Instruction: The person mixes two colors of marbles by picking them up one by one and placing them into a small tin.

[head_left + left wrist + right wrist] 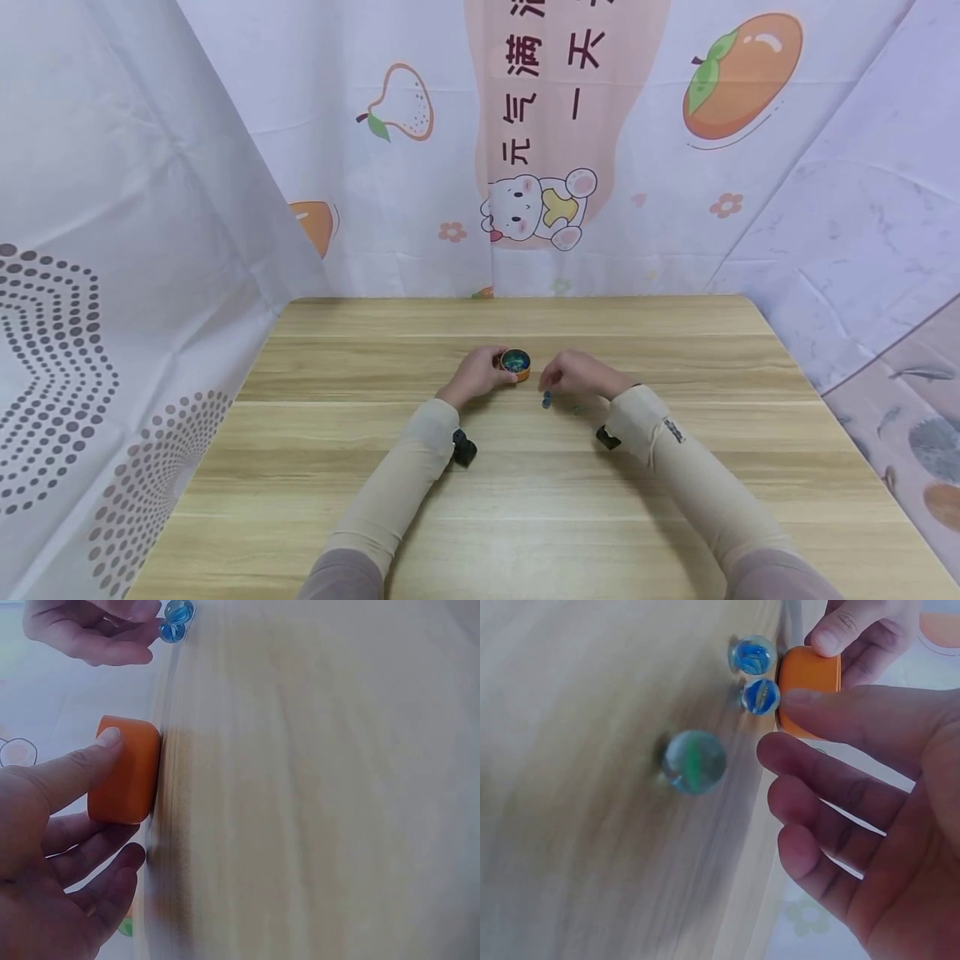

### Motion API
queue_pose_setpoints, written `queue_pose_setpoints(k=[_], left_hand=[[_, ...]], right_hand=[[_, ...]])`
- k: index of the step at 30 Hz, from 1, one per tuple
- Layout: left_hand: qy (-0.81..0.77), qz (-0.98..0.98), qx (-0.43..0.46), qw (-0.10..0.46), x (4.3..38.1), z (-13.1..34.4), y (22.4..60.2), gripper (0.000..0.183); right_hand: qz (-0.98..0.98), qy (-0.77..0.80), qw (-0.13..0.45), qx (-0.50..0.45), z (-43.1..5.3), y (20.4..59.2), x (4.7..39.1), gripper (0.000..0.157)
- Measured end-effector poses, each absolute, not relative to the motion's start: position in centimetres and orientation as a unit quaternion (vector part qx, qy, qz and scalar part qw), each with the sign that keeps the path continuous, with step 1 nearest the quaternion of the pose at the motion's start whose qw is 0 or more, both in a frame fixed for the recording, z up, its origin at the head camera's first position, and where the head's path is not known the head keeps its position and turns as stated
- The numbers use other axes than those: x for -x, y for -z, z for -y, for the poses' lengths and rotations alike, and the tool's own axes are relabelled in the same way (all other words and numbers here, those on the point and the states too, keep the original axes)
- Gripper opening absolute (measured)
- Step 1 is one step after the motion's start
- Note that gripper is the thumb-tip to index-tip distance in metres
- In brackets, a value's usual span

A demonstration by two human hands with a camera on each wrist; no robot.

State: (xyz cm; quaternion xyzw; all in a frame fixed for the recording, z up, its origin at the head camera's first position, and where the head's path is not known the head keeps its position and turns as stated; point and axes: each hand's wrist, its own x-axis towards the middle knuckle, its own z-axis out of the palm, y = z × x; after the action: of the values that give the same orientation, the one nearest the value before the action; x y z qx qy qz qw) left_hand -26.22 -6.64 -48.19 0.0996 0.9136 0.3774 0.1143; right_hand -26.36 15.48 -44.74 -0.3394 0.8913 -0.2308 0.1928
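My left hand [476,373] grips a small round orange container [129,776], its thumb on the near side and its fingers behind. Seen from the head, the container's open top shows dark blue and green marbles [515,361] inside. My right hand [900,802] hovers just right of the container, thumb and fingers apart with nothing between them. Beside its fingertips lie two clear marbles with blue swirls [759,675], close together on the table. A clear marble with a green swirl [694,762] lies separately, nearer the right wrist.
The work takes place on a light wood-grain table [525,533], toward its far edge. Behind it hangs a white printed curtain [420,192], with further cloth at both sides. Small black devices [464,450] are worn at both wrists.
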Motion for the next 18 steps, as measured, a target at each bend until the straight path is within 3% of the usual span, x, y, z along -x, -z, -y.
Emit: queue_pose_setpoints(k=[18], left_hand=[[-0.373, -0.915, -0.102, 0.113, 26.44, 6.73, 48.31, 0.058]], right_hand=[[-0.898, 0.224, 0.200, 0.321, -14.97, 45.47, 26.19, 0.009]])
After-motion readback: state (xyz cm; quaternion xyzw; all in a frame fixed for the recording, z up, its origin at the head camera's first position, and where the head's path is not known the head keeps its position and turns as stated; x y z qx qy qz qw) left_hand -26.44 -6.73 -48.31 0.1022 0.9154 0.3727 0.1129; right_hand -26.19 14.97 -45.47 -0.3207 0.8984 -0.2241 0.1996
